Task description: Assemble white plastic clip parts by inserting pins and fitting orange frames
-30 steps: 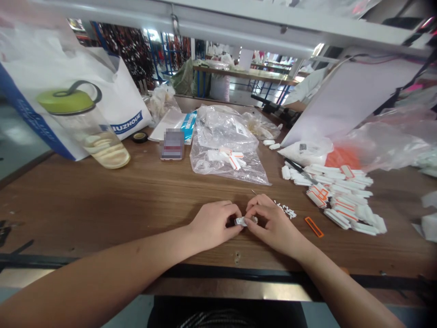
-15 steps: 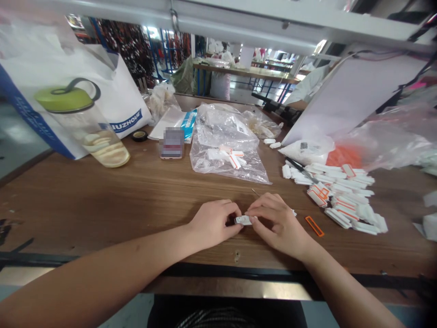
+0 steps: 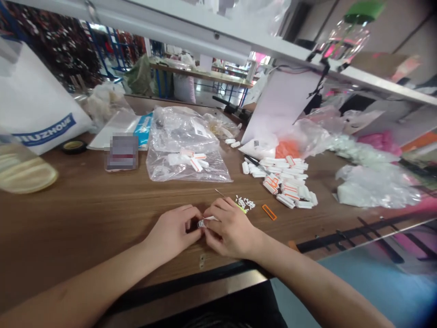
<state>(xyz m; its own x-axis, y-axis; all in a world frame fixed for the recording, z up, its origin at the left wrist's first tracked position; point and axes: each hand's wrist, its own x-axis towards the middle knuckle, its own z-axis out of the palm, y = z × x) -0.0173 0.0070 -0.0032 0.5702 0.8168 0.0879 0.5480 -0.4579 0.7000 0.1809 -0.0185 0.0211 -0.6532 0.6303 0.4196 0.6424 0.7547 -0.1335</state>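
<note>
Where a white bag point(image 3: 37, 114) stands at the far left of the desk point(image 3: 85, 214), blue capitals on it read "IUZHOU". Small printed stickers sit on the clear pouch point(image 3: 184, 150) and on a packet behind the pile point(image 3: 285, 182) of white and orange pieces, but they are too small to read. Near the desk's front edge, the left hand point(image 3: 172, 232) and right hand point(image 3: 232, 228) meet around a tag point(image 3: 202, 223). It is a small white strip with dark print that cannot be made out. The fingers of both hands are closed on it, pinching it from either side, low over the wood. An orange frame point(image 3: 269, 212) lies just right of the hands.
</note>
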